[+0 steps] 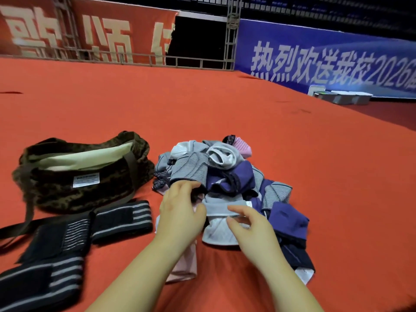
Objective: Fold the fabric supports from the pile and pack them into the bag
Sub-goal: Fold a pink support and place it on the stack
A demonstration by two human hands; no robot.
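Left hand point(180, 212) is down on the pile of fabric supports point(227, 188), fingers loosely curved with the tips tucked under a grey striped sleeve point(189, 168), and whether it has actually closed on anything I cannot tell. Right hand point(252, 226) hovers just over a pale grey support point(220, 230) at the near side of the pile, thumb and fingers spread and relaxed, gripping nothing.

Sweeping left to right now: at the near left corner of the red mat point(225, 109) lie three black wraps with grey stripes point(67, 242), flat and partly overlapping. Just behind them sits the bag point(85, 174), dark and furry, mouth gaping with a pale lining showing and a white label on its front. The pile is in the middle, just to the right of the bag, a jumble of grey, purple and pink pieces.

Far off at the right edge of the mat, grey boxes point(342, 96) rest against a blue banner point(326, 57) with white lettering. Behind the left side stands a red banner point(90, 37) on a metal truss point(231, 34).

Both forearms come in from the bottom, angled inward toward the pile.
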